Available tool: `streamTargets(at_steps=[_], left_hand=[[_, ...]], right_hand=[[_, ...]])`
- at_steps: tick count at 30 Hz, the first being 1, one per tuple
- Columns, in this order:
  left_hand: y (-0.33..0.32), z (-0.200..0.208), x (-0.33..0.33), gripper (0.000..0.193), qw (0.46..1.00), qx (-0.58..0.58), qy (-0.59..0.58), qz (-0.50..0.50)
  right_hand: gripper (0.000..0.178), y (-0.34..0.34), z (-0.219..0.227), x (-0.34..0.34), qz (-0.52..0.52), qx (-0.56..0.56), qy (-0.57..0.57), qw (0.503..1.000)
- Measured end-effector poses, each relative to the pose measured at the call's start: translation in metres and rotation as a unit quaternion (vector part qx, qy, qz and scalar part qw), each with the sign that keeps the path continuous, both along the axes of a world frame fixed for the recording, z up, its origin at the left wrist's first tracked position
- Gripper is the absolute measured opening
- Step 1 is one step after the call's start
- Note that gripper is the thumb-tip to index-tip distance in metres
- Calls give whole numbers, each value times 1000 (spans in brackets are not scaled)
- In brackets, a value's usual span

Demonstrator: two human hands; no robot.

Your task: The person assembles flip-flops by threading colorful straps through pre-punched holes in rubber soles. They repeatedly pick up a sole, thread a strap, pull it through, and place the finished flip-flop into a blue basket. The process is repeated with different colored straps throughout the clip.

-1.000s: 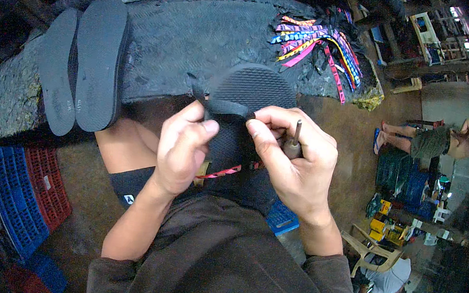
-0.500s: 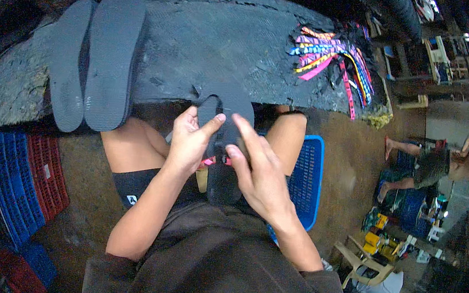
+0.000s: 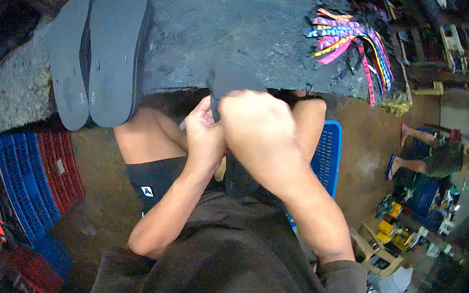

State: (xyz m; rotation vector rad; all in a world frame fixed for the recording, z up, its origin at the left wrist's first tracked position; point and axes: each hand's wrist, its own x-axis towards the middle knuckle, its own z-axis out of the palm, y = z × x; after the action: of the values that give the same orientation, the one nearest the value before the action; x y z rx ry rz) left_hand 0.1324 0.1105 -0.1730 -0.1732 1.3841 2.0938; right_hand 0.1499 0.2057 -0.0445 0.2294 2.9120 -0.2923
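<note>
Over my lap, at the near edge of the dark worktable (image 3: 231, 24), I hold a dark grey flip-flop (image 3: 243, 78). My left hand (image 3: 206, 140) is closed on its left side, fingers bent and thumb partly covered. Across its middle lies my right hand (image 3: 262, 129), bent into a fist-like grip; its fingertips and the strap under them are hidden. Two grey soles, a larger sole (image 3: 119, 52) and a narrower-looking sole (image 3: 69, 64), lie side by side on the table's left part, overhanging its edge.
Colourful patterned strips (image 3: 339, 40) lie bunched at the table's right end. A blue plastic basket (image 3: 330, 157) stands right of my leg. Blue crates (image 3: 25, 180) and red crates (image 3: 60, 167) are on the left. Another person's legs (image 3: 418, 134) and a chair (image 3: 377, 255) show at far right.
My right hand, earlier with fingers stretched out beside the flip-flop, has moved up and left and closed over it. The flip-flop's strap is now covered. The view has shifted slightly.
</note>
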Motion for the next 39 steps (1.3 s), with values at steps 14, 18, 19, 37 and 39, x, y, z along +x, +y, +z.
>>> streamTargets(at_steps=[14, 18, 19, 37, 39], left_hand=[[-46, 53, 0, 23, 863, 306, 321, -241], [-41, 62, -7, 23, 851, 297, 343, -265], [-40, 65, -7, 23, 849, 282, 355, -271], [-68, 79, 45, 44, 972, -84, 57, -210], [-71, 91, 36, 49, 889, -215, 258, -311]], right_hand=[[21, 63, 115, 99, 63, -193, -57, 978], [19, 60, 120, 111, 44, -132, -59, 988], [18, 61, 116, 116, 42, -120, -31, 991], [23, 49, 11, 115, -71, -426, 63, 900], [37, 22, -18, 116, -141, -428, 44, 892]])
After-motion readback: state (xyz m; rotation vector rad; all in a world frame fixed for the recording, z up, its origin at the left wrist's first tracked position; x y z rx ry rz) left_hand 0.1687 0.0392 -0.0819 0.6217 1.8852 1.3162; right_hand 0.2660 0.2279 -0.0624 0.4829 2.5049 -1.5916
